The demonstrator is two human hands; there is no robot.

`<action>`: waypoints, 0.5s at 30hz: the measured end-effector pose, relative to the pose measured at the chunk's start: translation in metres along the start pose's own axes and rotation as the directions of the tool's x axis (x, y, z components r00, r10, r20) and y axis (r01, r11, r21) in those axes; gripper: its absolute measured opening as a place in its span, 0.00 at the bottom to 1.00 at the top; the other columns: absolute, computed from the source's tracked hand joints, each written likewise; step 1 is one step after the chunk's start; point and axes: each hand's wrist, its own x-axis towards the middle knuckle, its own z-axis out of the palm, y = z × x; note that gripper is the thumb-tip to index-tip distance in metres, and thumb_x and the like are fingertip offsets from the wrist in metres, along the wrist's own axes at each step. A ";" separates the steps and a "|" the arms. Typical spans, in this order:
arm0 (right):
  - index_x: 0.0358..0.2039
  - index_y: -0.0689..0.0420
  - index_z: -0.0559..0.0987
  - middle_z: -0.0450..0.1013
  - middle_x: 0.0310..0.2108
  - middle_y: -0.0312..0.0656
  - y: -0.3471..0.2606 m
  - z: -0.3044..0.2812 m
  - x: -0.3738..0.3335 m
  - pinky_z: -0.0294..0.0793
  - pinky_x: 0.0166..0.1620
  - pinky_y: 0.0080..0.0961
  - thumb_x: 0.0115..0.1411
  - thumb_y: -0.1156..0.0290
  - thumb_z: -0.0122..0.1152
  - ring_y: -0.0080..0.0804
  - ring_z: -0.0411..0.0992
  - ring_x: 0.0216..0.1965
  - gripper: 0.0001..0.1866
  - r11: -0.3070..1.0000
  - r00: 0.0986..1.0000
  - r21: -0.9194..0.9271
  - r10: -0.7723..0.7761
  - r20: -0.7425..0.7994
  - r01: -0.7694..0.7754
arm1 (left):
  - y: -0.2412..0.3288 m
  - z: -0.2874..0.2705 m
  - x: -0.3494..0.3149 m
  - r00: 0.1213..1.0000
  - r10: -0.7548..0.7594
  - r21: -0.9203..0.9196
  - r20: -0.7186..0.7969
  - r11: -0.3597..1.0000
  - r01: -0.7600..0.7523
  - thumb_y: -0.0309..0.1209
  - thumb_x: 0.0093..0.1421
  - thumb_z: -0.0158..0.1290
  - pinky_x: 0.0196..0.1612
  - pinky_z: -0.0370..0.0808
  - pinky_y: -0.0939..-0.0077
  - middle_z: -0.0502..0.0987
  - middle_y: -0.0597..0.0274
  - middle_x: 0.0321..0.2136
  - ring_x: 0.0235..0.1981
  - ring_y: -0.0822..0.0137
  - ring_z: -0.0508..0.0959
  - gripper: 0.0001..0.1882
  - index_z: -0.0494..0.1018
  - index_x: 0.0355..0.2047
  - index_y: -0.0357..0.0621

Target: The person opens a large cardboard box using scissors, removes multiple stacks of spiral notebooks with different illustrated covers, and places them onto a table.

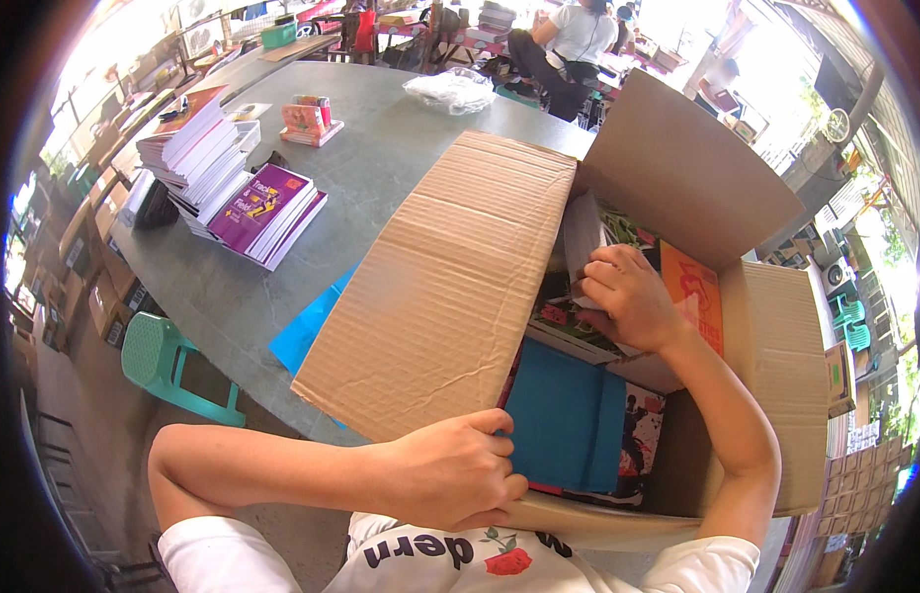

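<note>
Left hand [462, 470] curled around box [450, 287] edge, right hand [630, 296] inside, palm down, clamped on books [583, 239]

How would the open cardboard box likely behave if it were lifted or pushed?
The cardboard box would probably feel heavy for its size, since books are packed inside. Its left flap looks fairly stiff, as it juts out nearly flat, but might swing at the crease. The upright far flap could wobble if bumped, standing with a free top edge.
</note>
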 end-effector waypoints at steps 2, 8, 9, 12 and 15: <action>0.30 0.55 0.73 0.67 0.34 0.36 0.004 -0.001 -0.001 0.62 0.51 0.34 0.34 0.71 0.67 0.35 0.63 0.46 0.18 0.999 1.000 0.034 0.018 -0.021 -0.017 | 0.000 -0.001 0.000 1.000 -0.009 -0.008 0.000 1.000 0.009 0.42 0.55 0.50 0.47 0.64 0.69 0.68 0.62 0.16 0.25 0.64 0.73 0.15 0.67 0.20 0.45; 0.28 0.57 0.72 0.66 0.34 0.40 0.012 -0.004 0.000 0.65 0.47 0.37 0.33 0.75 0.65 0.41 0.65 0.43 0.17 0.996 0.978 0.079 0.052 -0.201 -0.037 | 0.000 0.000 -0.003 1.000 -0.002 -0.005 -0.022 1.000 0.002 0.42 0.55 0.49 0.47 0.62 0.70 0.68 0.63 0.14 0.23 0.64 0.72 0.16 0.67 0.19 0.44; 0.28 0.57 0.72 0.66 0.34 0.40 0.012 -0.003 0.000 0.65 0.47 0.37 0.33 0.75 0.65 0.41 0.65 0.43 0.17 0.996 0.983 0.091 0.033 -0.178 -0.017 | 0.000 0.001 -0.003 1.000 -0.003 -0.007 -0.008 1.000 0.003 0.41 0.54 0.50 0.46 0.62 0.71 0.68 0.63 0.13 0.23 0.64 0.71 0.15 0.67 0.18 0.44; 0.27 0.57 0.72 0.66 0.32 0.41 0.012 -0.008 -0.002 0.66 0.46 0.37 0.33 0.77 0.63 0.42 0.65 0.42 0.16 0.997 0.982 0.065 0.054 -0.182 -0.043 | 0.000 0.003 -0.004 1.000 -0.002 -0.021 -0.030 1.000 0.001 0.39 0.52 0.50 0.43 0.62 0.74 0.67 0.65 0.11 0.22 0.65 0.71 0.14 0.67 0.17 0.43; 0.27 0.58 0.72 0.66 0.32 0.43 0.017 -0.013 -0.003 0.67 0.44 0.37 0.34 0.78 0.61 0.45 0.66 0.41 0.15 0.992 0.961 0.067 0.121 -0.250 -0.107 | -0.001 0.004 -0.006 0.999 0.019 0.003 -0.038 1.000 -0.019 0.37 0.49 0.50 0.41 0.61 0.76 0.66 0.65 0.10 0.21 0.67 0.71 0.12 0.67 0.15 0.43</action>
